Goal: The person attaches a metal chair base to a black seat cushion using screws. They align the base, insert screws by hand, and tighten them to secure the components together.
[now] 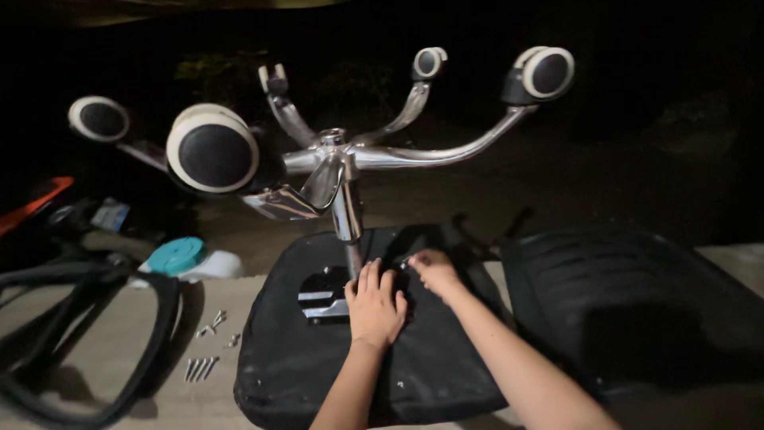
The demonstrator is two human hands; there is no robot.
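"How were the hands placed?"

"The left hand (374, 306) lay flat, fingers spread, gripping nothing, on the upturned seat cushion (318, 374) beside the metal plate (322, 296). The right hand (432, 269), curled, pinched something small I couldn't make out, just right of the chrome column (347, 211)."

Left hand (374, 306) flat, right hand (432, 269) pinching.

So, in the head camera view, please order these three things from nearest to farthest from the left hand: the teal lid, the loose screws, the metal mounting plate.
Measured from the left hand:
1. Metal mounting plate: on the upturned black seat, right beside the hand on its left.
2. Loose screws: on the pale surface, left of the seat.
3. Teal lid: farther left and higher in the picture, near the black armrest frame.
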